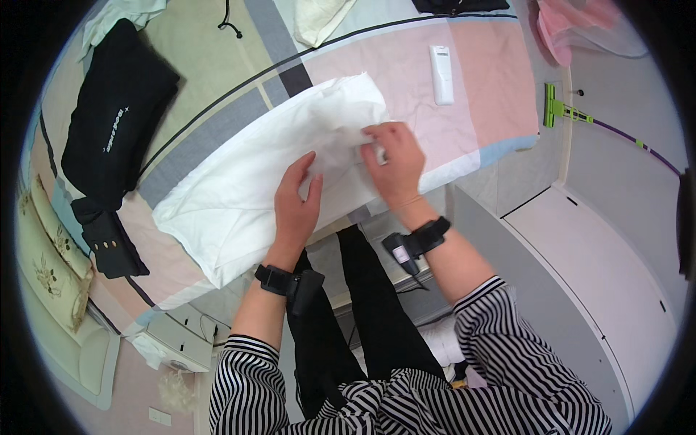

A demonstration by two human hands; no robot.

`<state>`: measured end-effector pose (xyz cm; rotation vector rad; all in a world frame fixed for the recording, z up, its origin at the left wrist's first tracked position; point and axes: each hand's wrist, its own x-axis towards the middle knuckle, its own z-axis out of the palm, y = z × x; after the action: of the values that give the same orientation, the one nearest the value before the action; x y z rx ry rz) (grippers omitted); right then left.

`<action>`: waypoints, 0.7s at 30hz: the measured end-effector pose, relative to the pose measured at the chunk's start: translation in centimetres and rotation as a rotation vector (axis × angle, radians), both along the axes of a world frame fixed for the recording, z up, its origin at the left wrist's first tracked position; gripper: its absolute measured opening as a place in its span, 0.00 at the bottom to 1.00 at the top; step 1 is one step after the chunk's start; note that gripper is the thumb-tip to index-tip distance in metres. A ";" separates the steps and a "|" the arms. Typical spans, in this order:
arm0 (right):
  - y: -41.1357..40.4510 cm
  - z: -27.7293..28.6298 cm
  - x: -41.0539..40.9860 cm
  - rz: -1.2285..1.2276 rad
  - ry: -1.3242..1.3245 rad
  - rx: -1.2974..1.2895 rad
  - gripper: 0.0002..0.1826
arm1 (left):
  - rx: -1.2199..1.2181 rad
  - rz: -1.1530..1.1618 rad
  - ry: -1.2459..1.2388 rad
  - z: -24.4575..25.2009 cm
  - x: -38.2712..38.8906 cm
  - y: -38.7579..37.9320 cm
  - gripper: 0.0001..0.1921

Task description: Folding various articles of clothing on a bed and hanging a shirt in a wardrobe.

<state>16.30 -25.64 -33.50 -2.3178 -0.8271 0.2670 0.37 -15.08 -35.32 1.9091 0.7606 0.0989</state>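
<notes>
A white cloth garment (234, 190) lies spread and slightly wrinkled along the near side of the bed. My left hand (297, 204) is over its middle, thumb and fingers apart, holding nothing. At the garment's right edge is my right hand (396, 163), its fingers curled, with a bit of white fabric showing between thumb and fingers. The cloth around these fingertips is blurred and looks slightly raised. Both wrists wear black straps with small devices.
The bed (489, 76) has a colour-block cover. A folded black garment (117, 114) and a smaller black item (113, 244) lie left; a white remote control (441, 75) lies right. A green-headed mop (552, 106) leans beyond the bed's right end. A pale cabinet (587, 244) stands to my right.
</notes>
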 end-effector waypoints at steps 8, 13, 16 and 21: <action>-0.2 -2.1 -3.1 0.170 0.040 -0.072 0.30 | -0.771 0.414 -0.126 -0.9 2.3 -1.2 0.26; -3.5 0.3 -3.5 0.186 0.052 -0.134 0.31 | -0.751 0.370 -0.134 -2.4 0.2 -1.0 0.24; -5.8 -0.5 -3.3 0.246 0.239 -0.166 0.30 | -0.634 0.337 -0.121 -2.4 0.3 -1.9 0.24; -6.3 -2.1 0.3 0.070 -0.119 -0.108 0.36 | -0.374 0.153 -0.008 -0.5 1.1 -1.6 0.26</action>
<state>16.61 -31.98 -35.58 -2.4276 -0.9754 0.2099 1.43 -16.67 -35.81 1.4959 0.8542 0.0539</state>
